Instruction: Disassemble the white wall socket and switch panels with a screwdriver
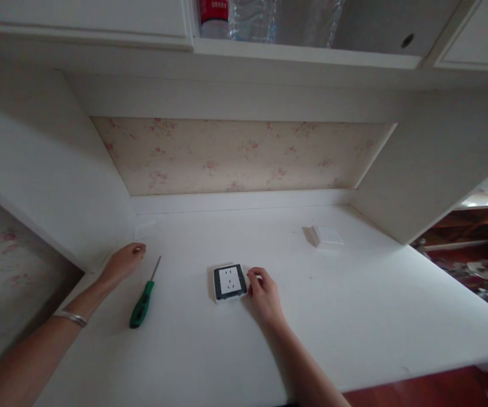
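Note:
A wall socket [229,280] with a white face and a dark surround lies face up on the white countertop [210,356]. My right hand [266,294] is at its right edge, fingers curled and fingertips close together; whatever they may pinch is too small to make out. Farther left, my left hand [126,261] rests near the back left corner with its fingers bent inward, their contents hidden. Just behind it is a faint, pale flat piece [145,229], perhaps clear plastic. Between the hands, nearer the left, lies a green-handled screwdriver [143,302], its tip pointing away from me.
A small white square box-like piece [327,236] sits at the back right. White side panels [430,158] enclose the counter left and right. Overhead, a cabinet shelf [303,52] holds clear plastic bottles [252,20]. Floral wallpaper [235,155] covers the back wall.

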Motion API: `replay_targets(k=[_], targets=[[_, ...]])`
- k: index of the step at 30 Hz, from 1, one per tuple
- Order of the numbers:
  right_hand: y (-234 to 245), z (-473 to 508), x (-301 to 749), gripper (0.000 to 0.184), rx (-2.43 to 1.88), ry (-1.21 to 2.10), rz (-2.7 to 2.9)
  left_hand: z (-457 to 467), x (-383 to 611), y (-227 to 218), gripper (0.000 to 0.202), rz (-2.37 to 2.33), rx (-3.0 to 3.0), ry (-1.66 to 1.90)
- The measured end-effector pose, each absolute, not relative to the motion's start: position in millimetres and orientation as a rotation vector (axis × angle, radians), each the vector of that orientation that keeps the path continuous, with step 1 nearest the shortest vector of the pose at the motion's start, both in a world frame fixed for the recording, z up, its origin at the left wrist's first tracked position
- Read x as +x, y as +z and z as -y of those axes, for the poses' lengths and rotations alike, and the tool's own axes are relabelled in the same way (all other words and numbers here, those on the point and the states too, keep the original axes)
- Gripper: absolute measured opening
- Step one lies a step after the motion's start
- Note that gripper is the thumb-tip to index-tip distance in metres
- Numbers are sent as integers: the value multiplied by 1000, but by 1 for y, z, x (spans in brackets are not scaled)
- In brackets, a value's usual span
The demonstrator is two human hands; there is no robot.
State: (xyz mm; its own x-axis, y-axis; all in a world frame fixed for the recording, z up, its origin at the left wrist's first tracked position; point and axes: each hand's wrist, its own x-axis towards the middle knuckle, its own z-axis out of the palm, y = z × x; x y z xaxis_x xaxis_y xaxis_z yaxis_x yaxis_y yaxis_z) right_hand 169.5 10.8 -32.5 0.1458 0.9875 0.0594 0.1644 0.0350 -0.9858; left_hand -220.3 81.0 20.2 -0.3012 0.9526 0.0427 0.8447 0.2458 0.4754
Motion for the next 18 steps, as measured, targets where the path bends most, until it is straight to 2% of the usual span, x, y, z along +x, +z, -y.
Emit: replay_targets(k=[3, 9, 11, 15, 18], targets=[[-32, -11, 170, 30, -1360, 967, 1270, -46, -182, 28, 34, -2163, 1802, 617], [-35, -8, 169, 33, -1356, 957, 1283, 8, -78, 33, 40, -1664, 1962, 794], [-35, -7, 170, 33, -1349, 961, 1286, 11, -54, 22, 50, -1504, 1951, 818], [-34, -5, 171, 33, -1342, 992, 1256, 1, -30, -9, 87, -1457, 1967, 821], [-33, -5, 172, 34, -1343, 1021, 1224, -7, -29, -23, 98, -1473, 1969, 804]])
